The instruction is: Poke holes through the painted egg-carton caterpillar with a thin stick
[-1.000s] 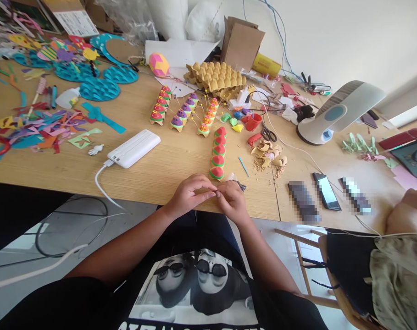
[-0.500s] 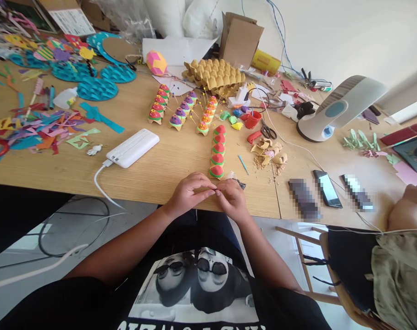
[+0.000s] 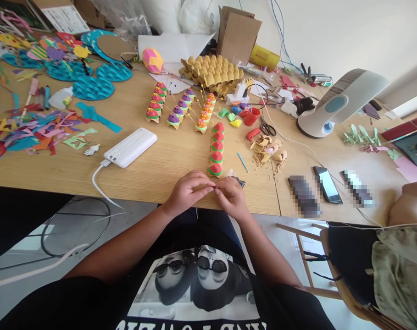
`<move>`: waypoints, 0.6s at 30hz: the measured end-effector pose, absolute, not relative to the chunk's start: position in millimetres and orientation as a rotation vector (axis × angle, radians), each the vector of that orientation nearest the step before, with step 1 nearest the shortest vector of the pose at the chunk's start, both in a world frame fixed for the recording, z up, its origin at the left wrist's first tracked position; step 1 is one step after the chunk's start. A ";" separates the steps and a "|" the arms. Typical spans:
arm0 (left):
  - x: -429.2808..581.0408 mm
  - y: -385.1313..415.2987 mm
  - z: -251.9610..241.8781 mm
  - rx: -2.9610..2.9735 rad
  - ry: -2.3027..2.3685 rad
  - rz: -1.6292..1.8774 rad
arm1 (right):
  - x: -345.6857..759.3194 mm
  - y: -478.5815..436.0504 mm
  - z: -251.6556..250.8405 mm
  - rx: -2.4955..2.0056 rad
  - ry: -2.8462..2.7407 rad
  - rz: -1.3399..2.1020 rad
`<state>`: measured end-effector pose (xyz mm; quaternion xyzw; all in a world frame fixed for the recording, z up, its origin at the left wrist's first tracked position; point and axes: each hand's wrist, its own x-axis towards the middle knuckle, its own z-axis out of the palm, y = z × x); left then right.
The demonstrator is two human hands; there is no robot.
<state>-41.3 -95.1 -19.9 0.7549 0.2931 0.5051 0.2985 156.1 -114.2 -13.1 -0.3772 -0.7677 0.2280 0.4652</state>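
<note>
My left hand [image 3: 189, 191] and my right hand [image 3: 231, 196] meet fingertip to fingertip at the table's front edge. Both are pinched around something tiny and dark that I cannot make out. Just beyond them stands a strip of red and green clay-covered egg-carton cups [image 3: 217, 145]. A small bag with black contents [image 3: 238, 181] lies by my right fingers. Farther back are three decorated strips: a red one [image 3: 156, 101], a purple one [image 3: 180, 109] and an orange one [image 3: 205, 112], with thin pins sticking out around them.
A white power bank [image 3: 130, 146] with a cable lies left. To the right are a blue stick [image 3: 243, 162], carton scraps [image 3: 268, 149], scissors [image 3: 267, 129], a red cup [image 3: 252, 117], a fan [image 3: 335, 105] and phones [image 3: 328, 184]. Another person's arm [image 3: 409, 204] rests at the far right.
The view has shifted slightly, so the table items sit a little differently in the picture. My hands keep the same pinch, with almost no visible movement.
</note>
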 end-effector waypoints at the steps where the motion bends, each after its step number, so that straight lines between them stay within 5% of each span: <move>1: -41.2 -95.1 -19.9 2.005 0.783 1.341 | 156.1 -114.2 -13.1 -0.925 -1.886 0.563; 18: -41.0 -94.2 -20.8 2.028 0.797 1.363 | 155.6 -114.3 -13.6 -0.947 -1.884 0.572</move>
